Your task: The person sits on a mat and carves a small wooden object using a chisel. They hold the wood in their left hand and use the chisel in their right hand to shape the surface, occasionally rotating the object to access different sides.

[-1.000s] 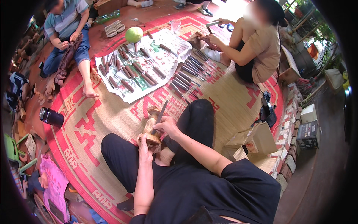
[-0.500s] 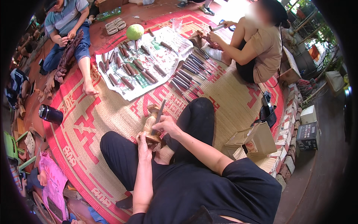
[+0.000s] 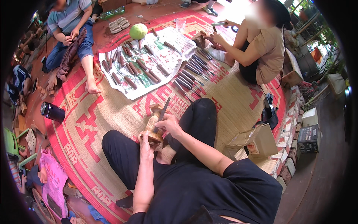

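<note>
A small carved wooden figure on a squared base stands tilted between my crossed legs. The fingers of my left hand are closed around its base from the near left side. My right hand grips a dark, flat file, whose long end points up and away from me. The file's lower part lies along the right side of the figure, partly hidden by my right fingers. I cannot tell how much of the file touches the wood.
Ahead on the patterned mat lies a white sheet with several wooden-handled carving tools, and dark-handled ones beside it. A co-worker sits far right, another far left. A black flask and an open cardboard box flank me.
The whole view has shifted slightly. My right hand and the file have moved a little up and to the right along the figure. My left hand keeps its hold on the base.
</note>
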`<control>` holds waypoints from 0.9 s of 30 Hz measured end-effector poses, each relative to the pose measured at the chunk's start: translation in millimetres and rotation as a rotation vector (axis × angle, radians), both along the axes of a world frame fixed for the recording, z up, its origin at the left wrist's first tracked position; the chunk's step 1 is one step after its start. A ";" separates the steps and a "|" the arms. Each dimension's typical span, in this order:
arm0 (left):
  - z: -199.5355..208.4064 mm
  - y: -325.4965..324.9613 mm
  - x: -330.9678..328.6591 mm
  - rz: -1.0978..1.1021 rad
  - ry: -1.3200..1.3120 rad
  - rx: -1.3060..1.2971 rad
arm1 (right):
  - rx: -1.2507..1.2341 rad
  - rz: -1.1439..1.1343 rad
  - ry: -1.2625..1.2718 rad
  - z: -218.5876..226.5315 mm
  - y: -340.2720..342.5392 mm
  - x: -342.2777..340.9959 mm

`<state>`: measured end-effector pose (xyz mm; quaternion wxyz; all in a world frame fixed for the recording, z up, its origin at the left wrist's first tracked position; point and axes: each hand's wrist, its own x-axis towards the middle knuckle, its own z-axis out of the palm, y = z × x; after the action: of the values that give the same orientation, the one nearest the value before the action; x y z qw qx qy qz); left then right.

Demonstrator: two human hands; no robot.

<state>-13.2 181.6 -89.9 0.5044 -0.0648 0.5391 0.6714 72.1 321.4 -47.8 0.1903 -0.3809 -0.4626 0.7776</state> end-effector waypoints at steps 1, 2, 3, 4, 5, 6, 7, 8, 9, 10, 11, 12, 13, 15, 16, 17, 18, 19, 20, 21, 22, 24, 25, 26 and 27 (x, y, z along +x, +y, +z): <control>0.2 -0.3 0.2 0.001 -0.006 0.001 | -0.014 -0.012 0.016 0.8 -1.8 0.1; 0.9 -0.7 -0.1 0.002 -0.012 0.002 | 0.012 0.012 0.013 1.5 -3.9 -1.0; 1.7 -1.1 -0.4 0.002 -0.018 0.003 | 0.037 0.036 0.011 2.2 -6.3 -2.9; 0.6 -1.5 -1.0 -0.001 -0.023 0.002 | 0.063 0.059 0.009 2.7 -7.6 -3.4; 1.1 -1.5 -0.1 -0.001 -0.025 0.011 | 0.049 0.045 0.004 3.1 -7.5 -2.6; 2.8 -1.1 -0.1 0.000 -0.026 0.021 | 0.037 0.033 0.002 3.9 -6.8 -3.2; 4.4 -0.6 0.2 0.002 -0.026 0.031 | 0.024 0.021 -0.001 4.4 -5.8 -3.9; 6.0 0.8 1.5 0.000 -0.015 0.023 | 0.042 -0.013 -0.011 -9.5 -0.6 -3.3; 7.6 1.4 2.9 0.001 -0.003 0.013 | 0.033 -0.011 0.018 -2.4 1.2 -1.9; 8.4 1.2 3.0 0.002 0.008 0.003 | 0.045 -0.011 -0.013 -3.9 0.1 -2.8; 6.8 0.0 1.1 0.004 0.000 0.005 | 0.057 -0.011 -0.044 -5.5 -1.4 -3.5; 3.0 -0.4 0.0 0.004 -0.012 0.009 | 0.055 0.009 -0.042 -1.3 -3.4 -3.2; -0.2 -1.1 -1.0 0.005 -0.024 0.013 | 0.052 0.029 -0.040 5.7 -6.3 -3.7; -4.0 -2.3 -1.7 0.001 -0.029 0.008 | 0.042 0.040 -0.035 8.0 -8.0 -4.4; -4.8 -2.3 -1.5 0.000 -0.032 0.014 | 0.036 0.032 -0.031 4.2 -7.5 -4.6; -5.2 -2.3 -1.2 -0.001 -0.035 0.020 | 0.030 0.024 -0.027 -1.1 -6.4 -4.0; -0.9 -1.5 -0.7 -0.002 -0.025 0.014 | 0.020 0.012 -0.004 -2.6 -0.3 -4.6; 5.3 -0.1 1.2 -0.003 -0.015 0.008 | 0.023 -0.001 0.023 -3.6 2.5 -3.7; 9.0 0.5 1.8 -0.004 -0.005 0.002 | 0.038 0.009 -0.025 -4.3 2.2 -3.5; 8.1 0.4 1.5 -0.001 -0.009 0.001 | 0.054 0.020 -0.074 -2.8 1.2 -3.0; 6.1 -0.1 0.6 0.002 -0.013 0.000 | 0.045 0.031 -0.053 -1.0 -1.0 -3.5; 5.3 -1.2 -0.9 -0.008 -0.011 0.018 | 0.026 0.048 -0.012 2.7 -6.3 -5.1; 5.9 -0.8 0.1 -0.004 -0.016 0.018 | 0.034 0.065 -0.018 -0.9 -6.4 -5.1; 6.7 -0.1 1.1 0.000 -0.020 0.017 | 0.042 0.081 -0.024 -7.3 -5.7 -4.9; 7.7 -0.2 0.4 0.009 -0.022 0.015 | 0.049 0.101 -0.026 -6.5 -6.0 -6.7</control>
<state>-12.8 181.3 -82.2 0.5078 -0.0706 0.5281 0.6769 65.4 315.4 -54.3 0.1540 -0.3622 -0.5027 0.7696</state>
